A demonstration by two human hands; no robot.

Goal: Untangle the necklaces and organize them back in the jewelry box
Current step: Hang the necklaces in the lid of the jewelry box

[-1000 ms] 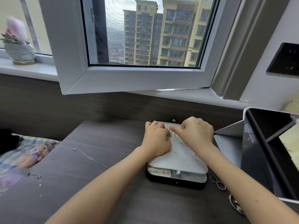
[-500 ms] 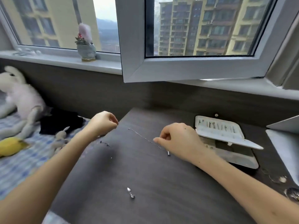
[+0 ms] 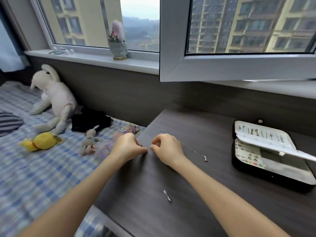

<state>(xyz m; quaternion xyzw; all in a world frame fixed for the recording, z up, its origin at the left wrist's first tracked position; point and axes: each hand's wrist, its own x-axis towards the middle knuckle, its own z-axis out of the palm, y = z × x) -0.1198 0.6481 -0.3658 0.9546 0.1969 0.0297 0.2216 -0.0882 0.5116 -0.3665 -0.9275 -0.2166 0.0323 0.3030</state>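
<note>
On the dark desk point(image 3: 213, 194) my left hand point(image 3: 128, 146) and my right hand point(image 3: 166, 147) sit close together near the desk's left edge, fingers curled, fingertips almost touching. Between them is a small necklace point(image 3: 141, 145) with a dark bead; both hands appear to pinch it, though the chain itself is too fine to see. A thin silver chain point(image 3: 189, 147) lies straight on the desk behind my right hand, ending in a small pendant. A small silver piece point(image 3: 167, 195) lies nearer to me. The black jewelry box point(image 3: 266, 175) stands open at the right, its white inner flap raised.
Left of the desk is a bed with a checked sheet point(image 3: 34, 177), a white plush rabbit point(image 3: 54, 98), a yellow toy point(image 3: 41, 141) and a black cloth point(image 3: 90, 121). A white open window sash point(image 3: 172, 48) juts out above the desk's back. A small pot point(image 3: 118, 48) stands on the sill.
Both hands left the jewelry box and moved left across the desk. My right hand has come away from the long chain and met my left hand at the small necklace.
</note>
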